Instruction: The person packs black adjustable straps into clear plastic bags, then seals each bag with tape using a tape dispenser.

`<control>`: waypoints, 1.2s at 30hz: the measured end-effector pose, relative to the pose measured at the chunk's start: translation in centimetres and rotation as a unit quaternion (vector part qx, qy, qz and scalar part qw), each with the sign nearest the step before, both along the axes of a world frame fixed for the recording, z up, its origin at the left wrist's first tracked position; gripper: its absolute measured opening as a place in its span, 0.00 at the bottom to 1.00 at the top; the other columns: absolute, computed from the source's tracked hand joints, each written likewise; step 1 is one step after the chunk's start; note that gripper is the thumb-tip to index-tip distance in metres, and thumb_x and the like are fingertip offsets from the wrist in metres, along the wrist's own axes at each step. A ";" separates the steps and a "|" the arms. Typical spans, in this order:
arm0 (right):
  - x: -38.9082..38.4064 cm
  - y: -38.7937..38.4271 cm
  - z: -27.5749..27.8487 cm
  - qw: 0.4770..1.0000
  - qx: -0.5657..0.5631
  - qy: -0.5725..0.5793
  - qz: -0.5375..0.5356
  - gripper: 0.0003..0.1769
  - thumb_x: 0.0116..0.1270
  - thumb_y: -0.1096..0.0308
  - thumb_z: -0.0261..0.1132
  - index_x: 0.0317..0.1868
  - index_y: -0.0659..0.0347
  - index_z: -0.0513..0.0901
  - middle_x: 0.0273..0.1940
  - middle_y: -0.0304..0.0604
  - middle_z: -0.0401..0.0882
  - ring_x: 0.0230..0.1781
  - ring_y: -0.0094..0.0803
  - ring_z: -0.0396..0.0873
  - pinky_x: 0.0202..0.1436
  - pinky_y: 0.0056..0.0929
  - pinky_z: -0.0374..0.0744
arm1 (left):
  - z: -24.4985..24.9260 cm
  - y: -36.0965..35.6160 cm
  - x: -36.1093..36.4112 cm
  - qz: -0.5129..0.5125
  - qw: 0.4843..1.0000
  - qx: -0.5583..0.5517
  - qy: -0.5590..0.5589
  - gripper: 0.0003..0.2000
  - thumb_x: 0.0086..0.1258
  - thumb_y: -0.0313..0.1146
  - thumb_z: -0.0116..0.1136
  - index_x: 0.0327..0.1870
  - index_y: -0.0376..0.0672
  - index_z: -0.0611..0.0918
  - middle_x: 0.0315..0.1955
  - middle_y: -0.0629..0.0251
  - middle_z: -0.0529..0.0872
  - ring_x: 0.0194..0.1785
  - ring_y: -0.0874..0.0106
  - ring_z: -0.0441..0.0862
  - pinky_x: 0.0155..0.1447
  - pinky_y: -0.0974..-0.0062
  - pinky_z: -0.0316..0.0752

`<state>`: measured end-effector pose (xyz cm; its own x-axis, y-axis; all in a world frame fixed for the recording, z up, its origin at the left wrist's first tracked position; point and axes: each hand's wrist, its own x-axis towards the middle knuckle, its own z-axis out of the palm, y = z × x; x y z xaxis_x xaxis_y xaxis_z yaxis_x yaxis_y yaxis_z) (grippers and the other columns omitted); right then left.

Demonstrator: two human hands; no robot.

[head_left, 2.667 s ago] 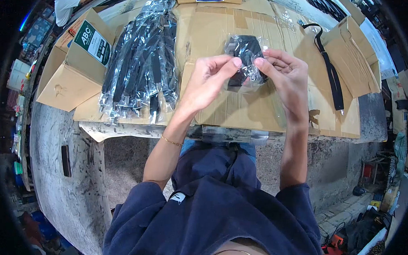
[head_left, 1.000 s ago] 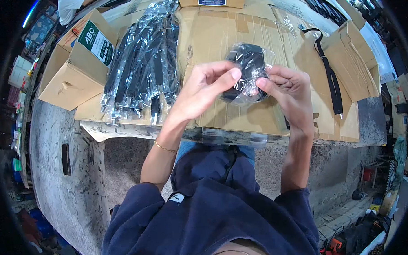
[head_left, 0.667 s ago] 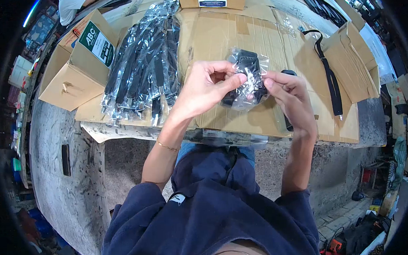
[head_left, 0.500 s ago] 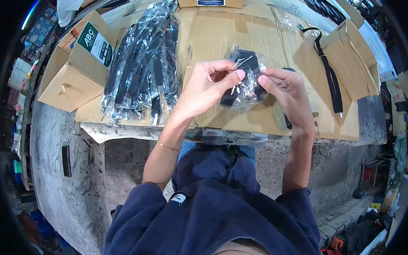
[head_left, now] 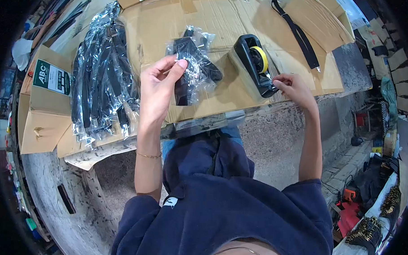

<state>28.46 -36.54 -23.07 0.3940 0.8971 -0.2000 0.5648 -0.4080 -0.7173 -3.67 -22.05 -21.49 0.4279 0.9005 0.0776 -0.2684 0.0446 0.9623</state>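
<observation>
My left hand (head_left: 160,86) pinches a folded black strap in a clear plastic bag (head_left: 195,67), thumb on top, above the cardboard-covered table. The bag's crinkled film sticks out around the dark webbing. To its right stands a black tape dispenser (head_left: 244,49) carrying a roll of tape with a yellow core (head_left: 263,60). At the dispenser's near end, by the cutter, my right hand (head_left: 297,90) has thumb and forefinger closed on the tape end. The tape itself is hard to see there.
A pile of bagged black straps (head_left: 101,79) lies on the left, beside an open carton with a green ABC label (head_left: 51,76). An unbagged black strap (head_left: 297,32) lies at the right near another open carton (head_left: 319,22). A person's sleeve (head_left: 22,54) shows at far left.
My right hand has left the bagged strap and moved right to the tape dispenser, which was mostly hidden before. My left hand keeps hold of the bag. The view has shifted.
</observation>
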 end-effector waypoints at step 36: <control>-3.5 -3.6 -0.3 0.995 0.053 -0.081 -0.038 0.20 0.62 0.80 0.63 0.54 0.57 0.84 0.25 0.36 0.71 0.28 0.21 0.67 0.35 0.23 0.71 | -0.9 -0.8 1.0 -0.015 0.998 -0.006 0.059 0.08 0.71 0.30 0.62 0.43 0.33 0.84 0.34 0.70 0.85 0.35 0.85 0.77 0.42 0.85 0.71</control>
<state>24.95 -40.11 -23.32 0.4802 0.8765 -0.0335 0.6476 -0.3800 -0.6605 -2.63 -22.82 -22.41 0.4603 0.8876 0.0148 -0.1513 0.0620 0.9865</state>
